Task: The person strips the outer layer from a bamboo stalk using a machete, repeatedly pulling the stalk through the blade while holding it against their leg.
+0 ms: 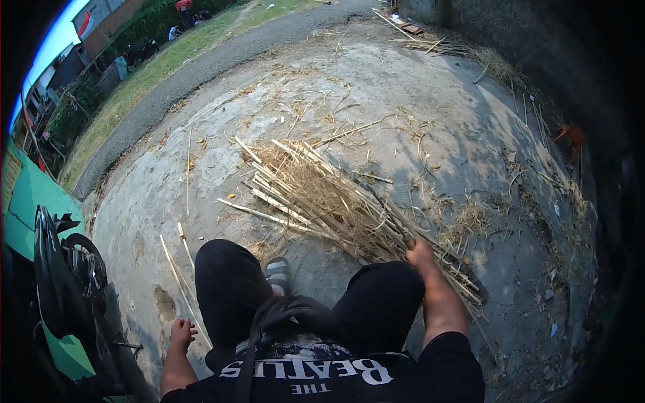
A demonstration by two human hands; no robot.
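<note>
Both hands are low beside the person's knees. On the right, the right hand (420,254) is closed around the near end of a bundle of dry, pale-yellow split stalks (329,198), gripping where the stalks bunch together just in front of the right knee. On the left, the left hand (182,332) hangs loosely open, fingers spread, holding nothing, just above the grey cracked concrete ground (376,87).

From that grip the bundle fans away from the person, its far ends splayed and tangled with fine straw. It lies flat on the concrete, directly ahead of the black-trousered knees and a grey striped sandal (277,274).

To handle the bundle well, I judge the grip should stay close to the bunched end so the stalks do not slide apart, and the free hand could steady the loose tips, since several stalks already stick out sideways.

A few single thin stalks (180,269) lie apart by the left knee. Loose straw litter (470,218) is scattered to the right. Farther left stands a dark motorcycle (67,282) against a green wall, and a gravel path (201,67) with grass beside it runs beyond the concrete.
</note>
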